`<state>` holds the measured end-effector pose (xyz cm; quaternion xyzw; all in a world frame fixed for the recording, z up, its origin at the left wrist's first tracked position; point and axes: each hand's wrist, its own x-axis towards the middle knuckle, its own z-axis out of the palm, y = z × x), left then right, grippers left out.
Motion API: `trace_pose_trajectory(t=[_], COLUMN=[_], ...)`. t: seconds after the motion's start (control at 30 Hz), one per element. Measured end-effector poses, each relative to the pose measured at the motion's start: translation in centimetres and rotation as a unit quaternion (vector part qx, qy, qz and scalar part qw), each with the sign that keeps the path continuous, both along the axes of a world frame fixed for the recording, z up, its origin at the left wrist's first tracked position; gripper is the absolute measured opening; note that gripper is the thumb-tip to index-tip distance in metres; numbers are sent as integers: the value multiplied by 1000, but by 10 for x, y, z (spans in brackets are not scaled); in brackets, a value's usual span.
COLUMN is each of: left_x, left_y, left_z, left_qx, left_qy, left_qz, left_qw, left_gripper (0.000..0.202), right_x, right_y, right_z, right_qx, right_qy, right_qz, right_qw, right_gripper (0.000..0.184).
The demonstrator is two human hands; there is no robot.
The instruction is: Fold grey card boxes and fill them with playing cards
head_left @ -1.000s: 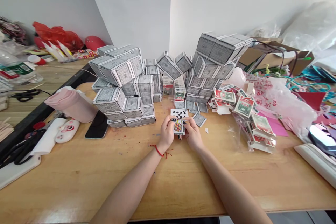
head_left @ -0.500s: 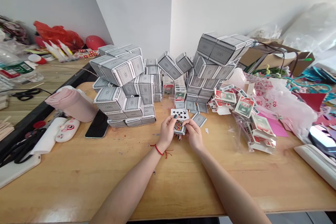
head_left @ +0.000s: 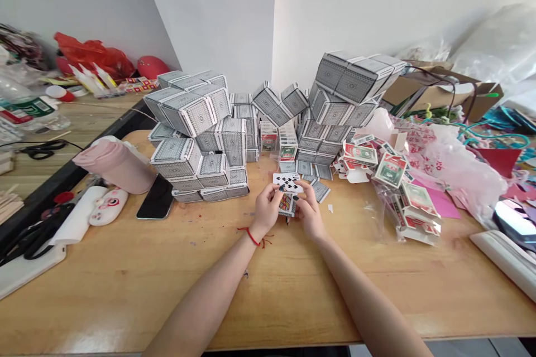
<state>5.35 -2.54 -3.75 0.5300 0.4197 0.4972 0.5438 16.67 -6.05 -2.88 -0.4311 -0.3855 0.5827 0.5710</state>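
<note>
My left hand point(head_left: 268, 211) is closed, its thumb pressed on playing cards point(head_left: 286, 181) near the middle of the table. A spade card with several pips lies across the top, and part of a face card point(head_left: 286, 202) shows below it. My right hand point(head_left: 309, 212) pinches the same cards from the right, thumb low and index finger at the upper card. Loose cards point(head_left: 320, 191) lie face down just beyond the right hand. Boxes folded from cards point(head_left: 180, 159) stand in a tall stack at left, with another stack point(head_left: 326, 106) at right.
A pink bottle point(head_left: 119, 164), a black phone point(head_left: 154, 199) and scissors point(head_left: 42, 228) lie at left. Opened card packs point(head_left: 389, 170) and plastic bags point(head_left: 452, 156) crowd the right. A white case point(head_left: 502, 262) sits near the right edge.
My right fingers have moved up and now touch the upper card, where before they gripped the face card's edge. My left hand has stayed nearly in place.
</note>
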Motion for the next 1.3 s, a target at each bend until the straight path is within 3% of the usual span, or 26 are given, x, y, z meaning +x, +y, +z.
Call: trace_pose_trajectory(t=[0.1,0.27,0.4,0.53,0.8,0.93,1.03,1.3], left_x=[-5,-8,-8,-9,-8,-6,-5,-8], left_y=[-4,-11,-10,-6,3,3,3,5], left_z=[5,8,6,5,4,6,5,4], left_qx=[53,91,79,52,70,-31,-88,-61], left_qy=[54,102,62,29,51,-25,-27,0], left_qz=[-32,-80,-81,-82,16,-39,-76,-88], left_qw=[997,987,992,995,996,998,993,994], left_gripper=[14,14,13,13,22,32,38,30], right_x=[4,9,14,18,8,4,3,0], right_y=[3,6,5,6,7,8,8,4], right_z=[-3,-7,-4,-3,-8,-8,-6,-2], right_qx=[-49,-110,-131,-121,-75,-46,-46,-59], right_qy=[35,44,97,124,118,142,146,147], right_qz=[53,160,244,282,205,176,163,159], right_qw=[997,980,956,943,969,973,975,975], right_gripper=[24,30,32,27,25,25,26,26])
